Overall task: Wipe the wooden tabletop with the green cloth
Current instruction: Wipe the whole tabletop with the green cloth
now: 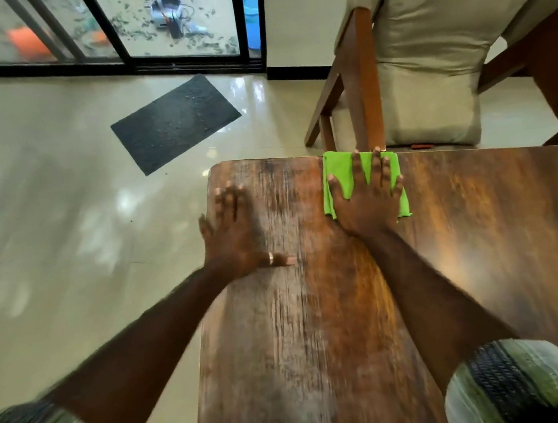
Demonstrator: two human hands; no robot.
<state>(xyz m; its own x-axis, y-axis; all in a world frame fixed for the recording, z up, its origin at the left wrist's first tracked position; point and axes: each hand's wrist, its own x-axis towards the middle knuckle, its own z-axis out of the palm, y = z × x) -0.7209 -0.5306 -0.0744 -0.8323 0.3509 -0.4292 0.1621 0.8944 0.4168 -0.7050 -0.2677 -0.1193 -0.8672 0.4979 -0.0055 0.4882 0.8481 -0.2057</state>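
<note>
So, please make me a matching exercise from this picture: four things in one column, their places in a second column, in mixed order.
Things: 1 cloth; 2 left hand; 3 mat; 4 chair.
Places: a on the floor by the glass door; b under the right hand; c beyond the table's far edge; d flat on bare wood, near the left edge.
Pairs: 1-b; 2-d; 3-a; 4-c.

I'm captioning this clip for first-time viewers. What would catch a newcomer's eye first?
The bright green cloth at the far edge of the wooden tabletop, pressed flat under the right hand. Beside it, the left hand lies flat near the table's left edge, and a cushioned chair stands just beyond the table.
</note>
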